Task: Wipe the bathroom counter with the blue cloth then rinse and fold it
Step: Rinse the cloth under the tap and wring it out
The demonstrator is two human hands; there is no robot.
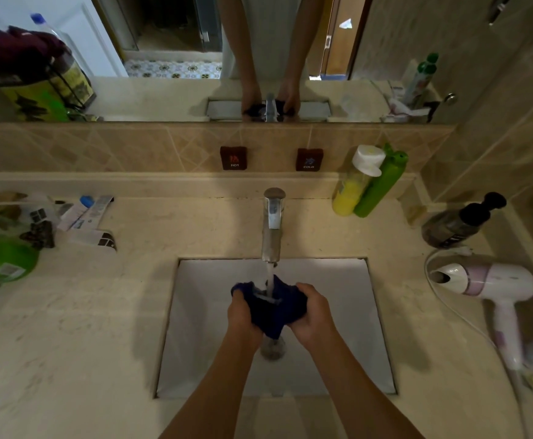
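**Rinse under way at the sink**

Now the blue cloth (273,308) sits bunched between both hands over the middle of the sink (338,327), directly under the stream falling from the faucet (272,223), with the drain (273,348) just below its hanging corner.

The main risk from here is splash. Water strikes the crumpled top of the cloth and could bounce over the sink's front edge onto the counter (84,327), wetting what the task wants wiped. The hair dryer (486,282) lies on the counter near the sink's right edge with its cord trailing forward, so spray or a dripping cloth carried that way would be a real hazard. A cloth lifted out without wringing would likely drip along the counter and fold badly. A loosened grip could also drop it onto the drain and slow the run-off.

The left hand (243,312) is curled around the cloth's left side, fingers closed on the fabric. The right hand (314,313) mirrors it on the right side, fingers wrapped over and pinching the fabric. Both forearms reach in from the counter's front edge, angled inward so the wrists nearly meet.
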